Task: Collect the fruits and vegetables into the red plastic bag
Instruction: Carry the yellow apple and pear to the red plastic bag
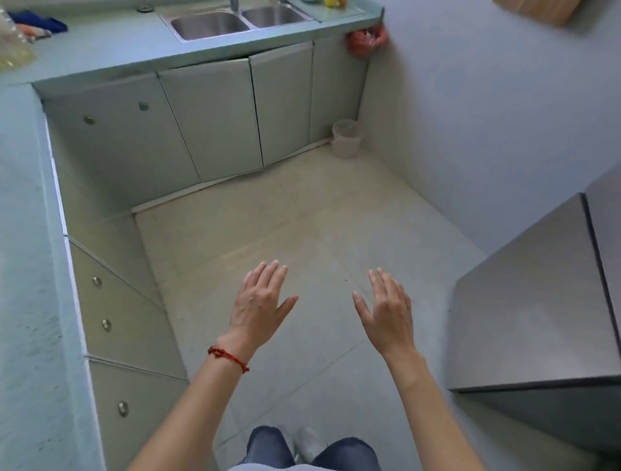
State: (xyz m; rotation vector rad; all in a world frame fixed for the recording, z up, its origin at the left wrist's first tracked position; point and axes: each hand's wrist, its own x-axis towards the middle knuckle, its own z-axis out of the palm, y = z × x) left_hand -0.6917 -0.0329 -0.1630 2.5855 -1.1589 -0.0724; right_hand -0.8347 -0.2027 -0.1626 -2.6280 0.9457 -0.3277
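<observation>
A red plastic bag (365,41) hangs at the right end of the counter, against the wall. Yellow fruit (333,2) shows at the top edge, on the drainboard to the right of the sink. My left hand (260,302), with a red string on its wrist, and my right hand (389,307) are both stretched out over the floor, fingers straight and spread, holding nothing. Both hands are far from the bag and the fruit.
A double steel sink (235,20) is set into the L-shaped counter (100,53). A clear bag (13,50) and blue cloth (40,20) lie at the top left. A pale bucket (347,138) stands in the floor corner. A steel cabinet (537,296) is on the right.
</observation>
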